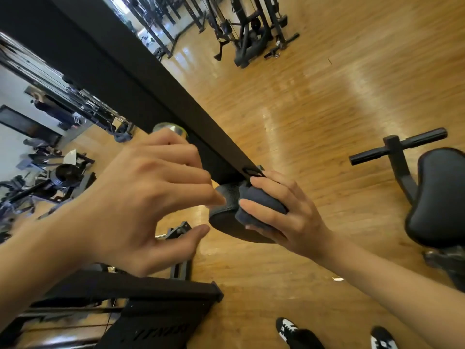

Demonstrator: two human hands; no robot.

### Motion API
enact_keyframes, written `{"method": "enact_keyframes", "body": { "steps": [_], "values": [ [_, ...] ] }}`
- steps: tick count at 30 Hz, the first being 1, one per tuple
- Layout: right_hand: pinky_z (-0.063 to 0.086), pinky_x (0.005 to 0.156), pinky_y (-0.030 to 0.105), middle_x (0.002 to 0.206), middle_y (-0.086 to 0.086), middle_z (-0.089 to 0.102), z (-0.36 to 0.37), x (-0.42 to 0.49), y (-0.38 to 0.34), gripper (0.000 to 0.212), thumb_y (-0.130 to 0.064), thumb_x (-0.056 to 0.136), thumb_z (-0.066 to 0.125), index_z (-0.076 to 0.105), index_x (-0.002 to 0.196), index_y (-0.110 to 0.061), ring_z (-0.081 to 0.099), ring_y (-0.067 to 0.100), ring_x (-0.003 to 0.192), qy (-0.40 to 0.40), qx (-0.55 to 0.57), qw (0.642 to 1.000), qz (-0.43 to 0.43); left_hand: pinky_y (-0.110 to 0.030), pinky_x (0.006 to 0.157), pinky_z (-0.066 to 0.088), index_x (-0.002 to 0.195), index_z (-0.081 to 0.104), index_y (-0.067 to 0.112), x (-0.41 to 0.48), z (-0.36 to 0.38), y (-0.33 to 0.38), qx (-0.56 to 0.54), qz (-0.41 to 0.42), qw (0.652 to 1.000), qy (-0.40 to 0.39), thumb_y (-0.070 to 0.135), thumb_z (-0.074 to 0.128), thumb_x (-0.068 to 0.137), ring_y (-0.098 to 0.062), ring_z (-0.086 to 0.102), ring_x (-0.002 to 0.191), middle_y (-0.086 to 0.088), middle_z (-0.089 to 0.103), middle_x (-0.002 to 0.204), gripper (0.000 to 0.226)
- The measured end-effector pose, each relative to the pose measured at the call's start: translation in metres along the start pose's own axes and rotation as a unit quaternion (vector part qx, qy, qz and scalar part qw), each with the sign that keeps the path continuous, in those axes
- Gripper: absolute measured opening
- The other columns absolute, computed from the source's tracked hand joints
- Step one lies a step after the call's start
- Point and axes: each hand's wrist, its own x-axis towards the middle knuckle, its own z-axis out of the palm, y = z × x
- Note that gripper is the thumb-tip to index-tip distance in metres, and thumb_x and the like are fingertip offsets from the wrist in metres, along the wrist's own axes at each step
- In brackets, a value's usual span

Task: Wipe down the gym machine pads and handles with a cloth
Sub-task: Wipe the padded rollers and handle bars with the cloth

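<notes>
Two bare hands meet at the low end of a slanted black beam (151,96), where a round black pad (225,197) is fixed. The right hand (284,215) grips a bunched dark cloth (261,200), its fingers curled over the wad and pressing it against the right side of the pad. The left hand (141,197) hovers just left of the pad with its back to the camera, fingers loosely bent, thumb spread apart below, and nothing visible in its grasp. Its lowest fingertip lies right at the pad's edge; whether it touches cannot be told. A small round greenish thing (171,128) shows past the left knuckles, too blurred to name.

To the right, well apart, stands a black padded seat (437,197) with a short black crossbar (402,146) behind it. Below everything is a glossy wooden floor (327,96), and black-and-white shoes (286,327) show at the bottom edge. More black machines (251,28) stand far off.
</notes>
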Motion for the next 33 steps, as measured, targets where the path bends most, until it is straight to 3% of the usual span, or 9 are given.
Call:
{"method": "enact_keyframes", "body": {
  "steps": [2, 6, 9, 14, 17, 20, 23, 28, 33],
  "values": [
    [0.042, 0.113, 0.052, 0.139, 0.018, 0.046, 0.001, -0.014, 0.004, 0.031, -0.024, 0.102, 0.065, 0.056, 0.131, -0.015, 0.047, 0.037, 0.133, 0.019, 0.017, 1.0, 0.012, -0.049, 0.079, 0.044, 0.094, 0.08, 0.017, 0.0, 0.0, 0.0, 0.006, 0.003, 1.0, 0.001, 0.038, 0.059, 0.089, -0.025, 0.062, 0.076, 0.004, 0.068, 0.08, 0.03],
    [0.04, 0.113, 0.055, 0.135, 0.022, 0.057, -0.003, 0.014, -0.006, 0.032, -0.02, 0.1, 0.064, 0.068, 0.13, -0.01, 0.053, 0.039, 0.129, 0.013, 0.03, 0.996, 0.084, -0.047, 0.079, 0.043, 0.094, 0.08, 0.017, 0.003, -0.002, 0.002, 0.008, 0.003, 1.0, -0.002, 0.038, 0.061, 0.088, -0.025, 0.061, 0.075, 0.004, 0.068, 0.079, 0.03],
    [0.05, 0.098, 0.05, 0.121, 0.024, 0.063, -0.013, 0.045, -0.008, 0.028, -0.017, 0.098, 0.066, 0.073, 0.123, -0.006, 0.059, 0.039, 0.118, -0.03, 0.017, 0.998, 0.056, -0.046, 0.08, 0.043, 0.095, 0.08, 0.017, 0.004, -0.003, 0.003, 0.003, 0.006, 1.0, -0.008, 0.042, 0.058, 0.091, -0.025, 0.061, 0.076, 0.005, 0.069, 0.08, 0.033],
    [0.048, 0.105, 0.05, 0.144, 0.017, 0.045, -0.016, -0.022, -0.005, 0.031, -0.015, 0.105, 0.057, 0.055, 0.135, -0.011, 0.049, 0.033, 0.134, 0.003, 0.078, 0.991, 0.106, -0.047, 0.08, 0.044, 0.095, 0.08, 0.019, 0.001, -0.002, 0.002, 0.002, 0.007, 1.0, -0.01, 0.044, 0.058, 0.091, -0.02, 0.062, 0.078, 0.007, 0.07, 0.082, 0.034],
    [0.044, 0.108, 0.051, 0.146, 0.016, 0.047, -0.014, -0.007, -0.018, 0.034, -0.029, 0.105, 0.056, 0.063, 0.133, -0.012, 0.046, 0.031, 0.137, 0.029, 0.091, 0.979, 0.181, -0.046, 0.082, 0.044, 0.095, 0.08, 0.019, 0.004, -0.001, 0.001, 0.003, 0.008, 1.0, -0.01, 0.043, 0.059, 0.089, -0.021, 0.063, 0.078, 0.007, 0.07, 0.084, 0.032],
    [0.043, 0.108, 0.049, 0.139, 0.015, 0.059, -0.011, 0.025, -0.024, 0.033, -0.031, 0.1, 0.066, 0.073, 0.126, -0.012, 0.052, 0.034, 0.132, 0.014, 0.048, 0.988, 0.143, -0.049, 0.081, 0.044, 0.095, 0.08, 0.02, 0.004, -0.002, 0.002, 0.01, 0.01, 1.0, -0.017, 0.044, 0.059, 0.09, -0.021, 0.065, 0.078, 0.008, 0.072, 0.087, 0.033],
    [0.048, 0.104, 0.046, 0.133, 0.018, 0.059, -0.006, -0.012, -0.014, 0.029, -0.02, 0.103, 0.063, 0.068, 0.128, -0.007, 0.057, 0.036, 0.123, 0.067, 0.031, 0.988, 0.137, -0.05, 0.081, 0.044, 0.094, 0.08, 0.02, 0.005, -0.002, 0.003, 0.016, 0.012, 1.0, -0.024, 0.045, 0.059, 0.09, -0.021, 0.065, 0.078, 0.008, 0.072, 0.087, 0.033],
    [0.051, 0.1, 0.04, 0.133, 0.009, 0.052, 0.003, -0.044, -0.026, 0.036, -0.037, 0.11, 0.041, 0.055, 0.138, -0.019, 0.054, 0.019, 0.126, 0.135, 0.102, 0.927, 0.333, -0.048, 0.084, 0.044, 0.095, 0.081, 0.021, 0.003, -0.002, 0.002, 0.018, 0.001, 0.999, -0.029, 0.044, 0.059, 0.091, -0.019, 0.066, 0.079, 0.01, 0.072, 0.088, 0.032],
    [0.045, 0.105, 0.033, 0.131, 0.011, 0.059, 0.002, -0.006, -0.028, 0.034, -0.025, 0.107, 0.049, 0.07, 0.126, -0.007, 0.057, 0.027, 0.122, 0.121, 0.087, 0.952, 0.268, -0.048, 0.084, 0.044, 0.095, 0.081, 0.022, 0.002, -0.004, 0.002, 0.02, -0.005, 0.999, -0.03, 0.044, 0.06, 0.091, -0.018, 0.067, 0.08, 0.011, 0.072, 0.089, 0.03]
  ]
}}
